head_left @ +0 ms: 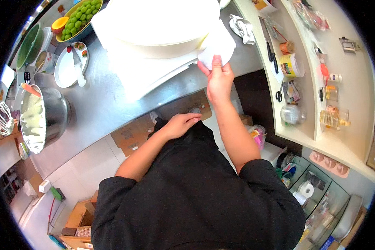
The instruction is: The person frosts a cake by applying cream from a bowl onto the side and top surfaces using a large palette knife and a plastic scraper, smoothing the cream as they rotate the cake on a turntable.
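Note:
My right hand (pixel 219 78) grips a white rounded scraper (pixel 222 47) between thumb and fingers. Pale cream clings to the scraper's left edge, which meets the side of a large, round, white cream-covered cake (pixel 165 49). Strong glare washes out the cake's top. Beneath the cake lies a white board or stand (pixel 134 78) on the steel worktop (pixel 103 90); its exact form is lost in the brightness. My left hand (pixel 182 124) is in front of my black shirt, below the worktop edge, with its fingers together and nothing visible in it.
At the left stand a steel mixing bowl (pixel 56 115) of cream, a whisk (pixel 4 118) and a white plate (pixel 62 70) with strawberry pieces. Green grapes (pixel 81 17) fill a bowl behind. A cloth (pixel 242 29) lies right of the cake, beside shelves (pixel 295 131) holding knives (pixel 272 53) and scissors (pixel 279 93).

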`<action>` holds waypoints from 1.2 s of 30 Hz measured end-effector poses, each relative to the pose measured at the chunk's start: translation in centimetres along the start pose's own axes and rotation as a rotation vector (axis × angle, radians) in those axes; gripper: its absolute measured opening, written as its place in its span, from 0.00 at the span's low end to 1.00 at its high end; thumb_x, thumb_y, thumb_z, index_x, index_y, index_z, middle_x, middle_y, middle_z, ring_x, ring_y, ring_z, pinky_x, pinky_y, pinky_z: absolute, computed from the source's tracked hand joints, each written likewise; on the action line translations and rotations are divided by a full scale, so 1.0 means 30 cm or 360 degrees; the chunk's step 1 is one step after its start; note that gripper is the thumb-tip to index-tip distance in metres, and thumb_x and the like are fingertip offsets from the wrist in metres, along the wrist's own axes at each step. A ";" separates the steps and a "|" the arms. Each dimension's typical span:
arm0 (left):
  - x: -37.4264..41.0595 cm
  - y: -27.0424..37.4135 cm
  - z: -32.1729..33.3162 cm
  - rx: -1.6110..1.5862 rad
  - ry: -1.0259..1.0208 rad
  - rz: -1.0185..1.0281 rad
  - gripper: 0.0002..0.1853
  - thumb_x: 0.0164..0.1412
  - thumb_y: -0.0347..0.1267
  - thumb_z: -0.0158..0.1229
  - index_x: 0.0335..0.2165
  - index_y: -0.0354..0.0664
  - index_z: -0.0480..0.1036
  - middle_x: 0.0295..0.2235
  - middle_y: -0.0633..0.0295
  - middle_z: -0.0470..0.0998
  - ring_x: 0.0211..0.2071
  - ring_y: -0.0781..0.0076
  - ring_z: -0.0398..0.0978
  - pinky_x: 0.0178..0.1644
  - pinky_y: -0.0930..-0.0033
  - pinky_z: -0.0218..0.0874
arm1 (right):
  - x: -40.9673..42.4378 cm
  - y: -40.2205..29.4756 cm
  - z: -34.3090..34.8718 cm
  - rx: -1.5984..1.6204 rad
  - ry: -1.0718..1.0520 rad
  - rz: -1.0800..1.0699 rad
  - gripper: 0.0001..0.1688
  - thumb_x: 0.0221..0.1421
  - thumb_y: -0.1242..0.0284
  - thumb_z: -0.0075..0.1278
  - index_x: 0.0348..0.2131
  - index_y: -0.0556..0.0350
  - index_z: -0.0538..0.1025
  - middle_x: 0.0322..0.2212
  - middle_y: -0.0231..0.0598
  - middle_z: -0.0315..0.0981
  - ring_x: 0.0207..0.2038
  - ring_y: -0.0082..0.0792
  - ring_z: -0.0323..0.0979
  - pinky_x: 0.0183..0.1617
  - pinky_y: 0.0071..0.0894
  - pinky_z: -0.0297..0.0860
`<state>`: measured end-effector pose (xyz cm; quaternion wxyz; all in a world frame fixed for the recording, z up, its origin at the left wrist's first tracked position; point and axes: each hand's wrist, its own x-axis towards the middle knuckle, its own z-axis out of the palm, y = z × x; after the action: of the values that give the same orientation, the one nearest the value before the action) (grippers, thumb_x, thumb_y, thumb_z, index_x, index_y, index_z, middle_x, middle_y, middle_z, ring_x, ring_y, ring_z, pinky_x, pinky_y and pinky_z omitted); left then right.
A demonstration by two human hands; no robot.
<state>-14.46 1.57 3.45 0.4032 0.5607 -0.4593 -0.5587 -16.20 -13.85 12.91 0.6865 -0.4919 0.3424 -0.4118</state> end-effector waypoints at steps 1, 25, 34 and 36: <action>-0.023 0.003 0.001 0.0033 0.0008 -0.0012 0.18 0.61 0.35 0.43 0.48 0.38 0.64 0.41 0.58 0.74 0.40 0.73 0.71 0.39 0.72 0.64 | -0.020 -0.006 0.006 0.0003 0.0023 0.0019 0.16 0.60 0.68 0.37 0.42 0.63 0.67 0.39 0.38 0.67 0.39 0.31 0.68 0.44 0.39 0.70; -0.895 0.569 -0.312 -0.0528 0.1634 0.0721 0.14 0.60 0.34 0.45 0.26 0.33 0.68 0.21 0.62 0.73 0.22 0.80 0.70 0.28 0.80 0.62 | -0.385 -0.235 0.631 -0.0885 -0.1239 -0.2452 0.18 0.45 0.81 0.45 0.38 0.53 0.76 0.50 0.56 0.59 0.56 0.51 0.54 0.61 0.46 0.42; -1.143 0.141 -0.590 -0.0969 0.2281 0.0496 0.15 0.60 0.38 0.45 0.23 0.39 0.66 0.17 0.64 0.71 0.16 0.82 0.66 0.22 0.81 0.59 | -0.515 0.031 1.185 -0.1146 -0.2020 -0.2892 0.26 0.40 0.79 0.46 0.42 0.39 0.73 0.50 0.34 0.62 0.55 0.36 0.58 0.60 0.42 0.45; -1.145 0.054 -0.609 -0.0979 0.2377 0.0447 0.15 0.60 0.38 0.45 0.22 0.39 0.65 0.15 0.65 0.70 0.15 0.83 0.64 0.21 0.80 0.58 | -0.521 0.097 1.228 -0.1290 -0.2194 -0.2927 0.27 0.40 0.80 0.45 0.44 0.39 0.72 0.51 0.33 0.61 0.56 0.34 0.56 0.60 0.42 0.46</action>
<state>5.22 33.21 14.74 0.8047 0.5865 0.0381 -0.0835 10.06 15.26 21.52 -0.0265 -0.8452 -0.4662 -0.2602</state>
